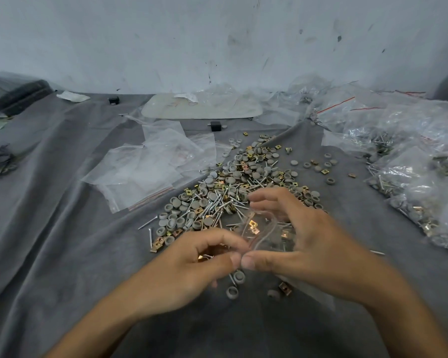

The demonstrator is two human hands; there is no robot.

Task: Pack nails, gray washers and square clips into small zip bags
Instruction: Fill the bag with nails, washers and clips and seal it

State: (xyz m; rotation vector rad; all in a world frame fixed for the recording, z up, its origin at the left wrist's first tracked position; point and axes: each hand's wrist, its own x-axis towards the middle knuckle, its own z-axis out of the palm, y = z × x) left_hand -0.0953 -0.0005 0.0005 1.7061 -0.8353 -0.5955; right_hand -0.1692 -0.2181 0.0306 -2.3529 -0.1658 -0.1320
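Item: small clear plastic zip bag (267, 235), above gray-clothed counter (62, 228), holding brass square clips. left grip (204, 257) and right grip (305, 241) each pinch its mouth, apparently spreading it for filling. Loose heap of nails, gray washers, clips (225, 192): just beyond.

a wrinkled gray cloth (62, 241) is spread as the work surface. just beyond the fingers (269, 195) sprawls a heap of nails, gray washers and square clips (233, 187). a few stray washers (232, 292) lie beneath them. empty zip bags (150, 166) lie beyond-left of the fingers, and filled bags (419, 177) lie off to their right.
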